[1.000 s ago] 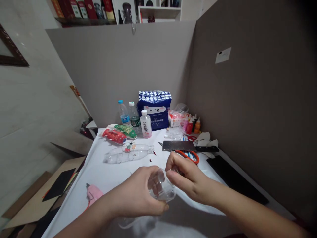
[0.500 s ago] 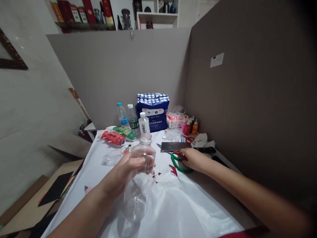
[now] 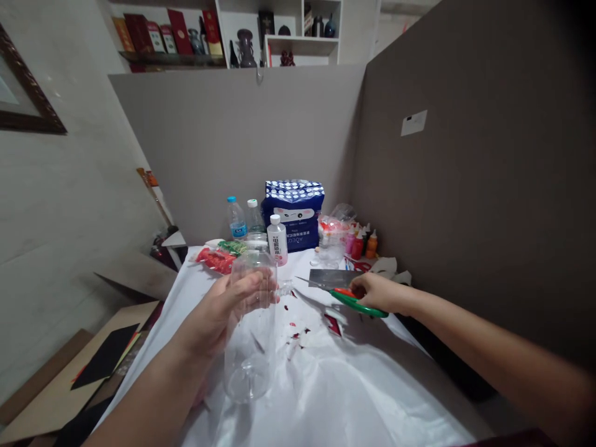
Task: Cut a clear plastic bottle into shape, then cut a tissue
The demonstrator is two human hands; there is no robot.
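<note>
Over the near part of the white cloth [image 3: 358, 397], the left hand [image 3: 223, 304] is clamped around the upper body of a clear bottle [image 3: 251, 372]; bottle near upright, base below the fingers, and whether it touches the cloth I can't tell from here. Right hand [image 3: 379, 293]: fingers curled on green-handled scissors [image 3: 365, 307], blades pointing leftward, toward the bottle. An orange handle [image 3: 343, 292] shows just beside those fingertips, and past them lies a cleaver [image 3: 330, 277], flat. Between the two grips, dark red scraps [image 3: 295, 336] scattered; the larger red piece [image 3: 333, 325] sits on the scissors side. Just beyond the left grip: red shiny figure [image 3: 215, 261], partly covered green one [image 3: 233, 247] beside it. Farther past that hand, a white-capped bottle [image 3: 277, 245] stands before a blue bag [image 3: 298, 230]. Beyond the right grip, small paint bottles [image 3: 371, 246], upright, clustered.
</note>
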